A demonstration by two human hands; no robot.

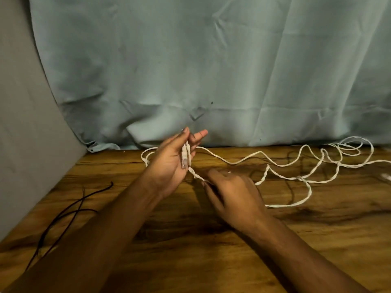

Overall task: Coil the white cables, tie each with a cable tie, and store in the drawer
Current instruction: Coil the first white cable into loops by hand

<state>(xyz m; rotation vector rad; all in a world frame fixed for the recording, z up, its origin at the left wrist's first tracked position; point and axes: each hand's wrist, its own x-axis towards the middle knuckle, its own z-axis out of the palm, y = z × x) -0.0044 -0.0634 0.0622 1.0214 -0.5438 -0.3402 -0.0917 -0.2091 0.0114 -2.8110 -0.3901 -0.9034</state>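
Sprawling in loose loops and tangles across the right part of the wooden table [211, 250], the white cable [279, 206] is led leftward to the middle, where it is raised off the surface. Its plug ends [184, 158] are gripped in the left hand [169, 166], which is held upright above the table. The thumb and curled fingers are closed on the plugs, while one finger is stretched straight towards the cloth. A small loop of the same cable is seen just left of that hand. From the plugs a twisted stretch is run down to the fingertips of the right hand [232, 193], which is held low over the table, back upward. Those fingers are blurred, so it cannot be told whether the cable is pinched or merely touched. A black cable [84, 209] is laid near the table's left edge, well apart from the white one. A blue-grey cloth [190, 60] is hung behind the table, and a grey panel [21, 123] is set at the left.
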